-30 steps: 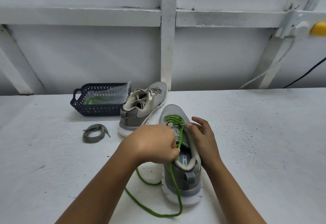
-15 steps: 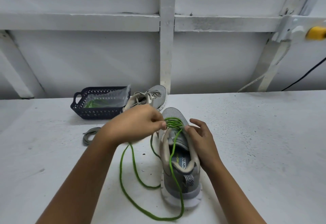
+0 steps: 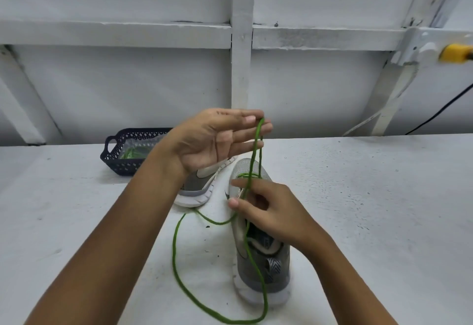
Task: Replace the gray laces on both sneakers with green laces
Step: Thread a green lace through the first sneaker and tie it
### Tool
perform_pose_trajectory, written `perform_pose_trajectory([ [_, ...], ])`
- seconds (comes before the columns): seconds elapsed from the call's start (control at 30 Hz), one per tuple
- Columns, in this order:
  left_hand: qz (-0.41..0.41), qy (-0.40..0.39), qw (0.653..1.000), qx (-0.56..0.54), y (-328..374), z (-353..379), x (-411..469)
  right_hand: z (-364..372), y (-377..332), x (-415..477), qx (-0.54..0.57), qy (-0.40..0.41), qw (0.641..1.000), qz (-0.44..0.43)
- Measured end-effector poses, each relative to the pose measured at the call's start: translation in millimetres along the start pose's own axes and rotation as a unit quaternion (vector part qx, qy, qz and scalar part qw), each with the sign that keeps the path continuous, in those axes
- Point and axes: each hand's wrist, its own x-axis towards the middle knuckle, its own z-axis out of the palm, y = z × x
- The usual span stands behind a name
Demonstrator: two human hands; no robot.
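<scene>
The near grey sneaker (image 3: 266, 273) stands toe away from me on the white table. A green lace (image 3: 176, 255) is threaded at its toe eyelets; one end loops wide over the table. My left hand (image 3: 217, 140) is raised above the toe and pinches the lace between thumb and forefinger, pulling it up taut. My right hand (image 3: 268, 209) grips the sneaker's upper near the eyelets, with the lace running past its thumb and forefinger. The second grey sneaker (image 3: 197, 186) lies behind, largely hidden by my left wrist.
A dark perforated basket (image 3: 115, 163) at the back left holds a plastic bag with green lace (image 3: 131, 153). A white framed wall rises behind the table. At the far right are a yellow fitting (image 3: 455, 53) and a black cable (image 3: 440, 112).
My left hand has risen from the toe eyelets, drawing the green lace upward and shrinking the slack loop. The right hand stays on the sneaker. The loose grey lace is now hidden by my arm.
</scene>
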Motion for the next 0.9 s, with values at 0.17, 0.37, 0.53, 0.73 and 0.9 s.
perform_pose_trajectory([
  [0.17, 0.001, 0.038, 0.999, 0.034, -9, -10, 18, -6, -16, 18, 0.174, -0.010, 0.984, 0.042],
  [0.37, -0.085, 0.021, 0.987, 0.136, -44, -39, 12, -51, -25, 51, 0.476, 0.116, 0.868, 0.079],
  [0.53, -0.065, -0.029, 0.989, 0.126, -63, -59, -3, -68, -9, 80, 0.552, 0.230, 0.794, 0.106],
  [0.73, -0.023, 0.057, 0.989, 0.132, -64, -55, -1, -36, 2, 83, 0.396, 0.078, 0.885, 0.233],
  [0.9, -0.009, 0.077, 0.985, 0.152, -62, -49, 3, -20, -1, 79, 0.300, 0.010, 0.935, 0.189],
])
